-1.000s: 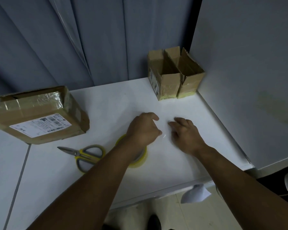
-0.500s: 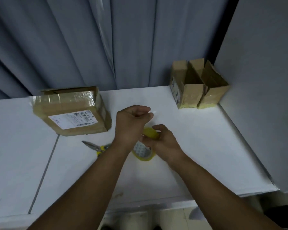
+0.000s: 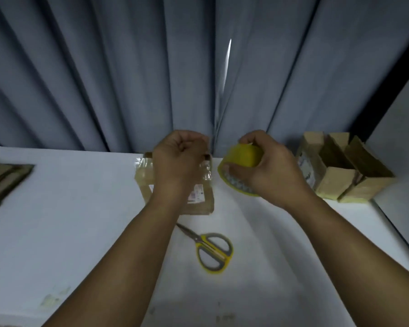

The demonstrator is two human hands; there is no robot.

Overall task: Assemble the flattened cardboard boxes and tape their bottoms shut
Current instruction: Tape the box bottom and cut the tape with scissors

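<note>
Scissors (image 3: 210,251) are lying mid-table (image 3: 80,220), nearest. Above and beyond them, the right hand (image 3: 269,171) is gripping the tape roll (image 3: 242,159). The left hand (image 3: 177,161) is curling beside it; whether it is pinching the tape's end I cannot tell. The closed box (image 3: 203,199) is sitting directly under the left hand, near the far edge.

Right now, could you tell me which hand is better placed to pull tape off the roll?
Probably left: the right hand grips the tape roll, and the left hand is raised beside it, fingers curled.
</note>
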